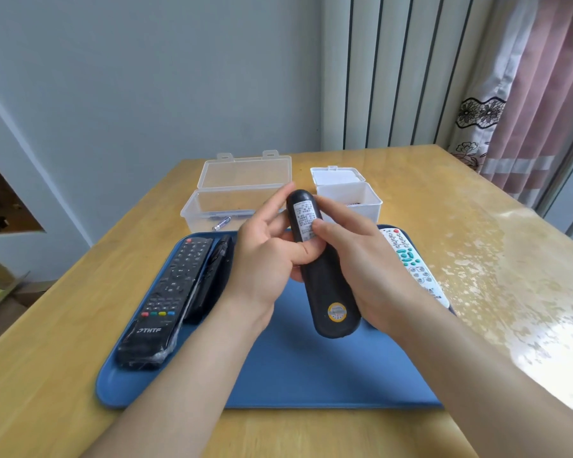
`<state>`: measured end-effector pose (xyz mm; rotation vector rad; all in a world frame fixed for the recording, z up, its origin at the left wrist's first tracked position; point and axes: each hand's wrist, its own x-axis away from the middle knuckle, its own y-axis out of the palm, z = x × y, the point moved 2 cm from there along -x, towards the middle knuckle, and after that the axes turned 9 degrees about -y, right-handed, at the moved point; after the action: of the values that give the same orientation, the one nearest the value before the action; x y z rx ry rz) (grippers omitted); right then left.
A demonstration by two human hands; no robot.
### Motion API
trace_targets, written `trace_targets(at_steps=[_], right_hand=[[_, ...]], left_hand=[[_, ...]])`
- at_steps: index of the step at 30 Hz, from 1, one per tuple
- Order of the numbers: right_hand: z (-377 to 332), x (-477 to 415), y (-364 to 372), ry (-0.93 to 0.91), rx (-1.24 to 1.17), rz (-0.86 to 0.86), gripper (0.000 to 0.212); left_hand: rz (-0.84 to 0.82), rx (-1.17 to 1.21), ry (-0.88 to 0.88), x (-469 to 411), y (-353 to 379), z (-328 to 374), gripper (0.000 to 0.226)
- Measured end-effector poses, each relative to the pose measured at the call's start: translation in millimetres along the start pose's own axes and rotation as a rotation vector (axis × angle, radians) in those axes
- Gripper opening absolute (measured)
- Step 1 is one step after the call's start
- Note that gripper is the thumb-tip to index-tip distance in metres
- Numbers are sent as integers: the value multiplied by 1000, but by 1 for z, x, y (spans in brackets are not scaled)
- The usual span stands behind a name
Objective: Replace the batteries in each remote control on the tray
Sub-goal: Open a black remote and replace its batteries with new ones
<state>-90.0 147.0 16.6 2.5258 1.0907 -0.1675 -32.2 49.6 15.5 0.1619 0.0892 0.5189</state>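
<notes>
Black remote [328,285] back-up, long axis fwd btwn ur fingers [275,203]; L hand [265,259], R hand [361,256] both clamped on it.

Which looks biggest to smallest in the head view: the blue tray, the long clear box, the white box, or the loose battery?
1. Blue rectangular plastic tray
2. Long clear plastic box
3. Small white plastic box
4. Loose silver battery
The boxes sit farther back, which shrinks them.

Shows black remote [325,279], back face up, gripped by left hand [265,259] and right hand [361,259] above blue tray [295,368]. Shows THTF remote [166,299] and white remote [411,259] on tray.
</notes>
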Motion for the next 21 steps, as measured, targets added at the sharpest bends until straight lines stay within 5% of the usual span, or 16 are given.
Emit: trace_targets(at_steps=[7,12,21], right_hand=[[-5,2,-4,106,1,-216,31],[-3,5,-3,81,94,-198,43],[-8,-3,-10,-285,494,-218,46]], left_hand=[[132,24,-3,-1,-11,7,42],[221,19,-25,-2,-19,4,21],[125,28,231,3,-16,26,25]])
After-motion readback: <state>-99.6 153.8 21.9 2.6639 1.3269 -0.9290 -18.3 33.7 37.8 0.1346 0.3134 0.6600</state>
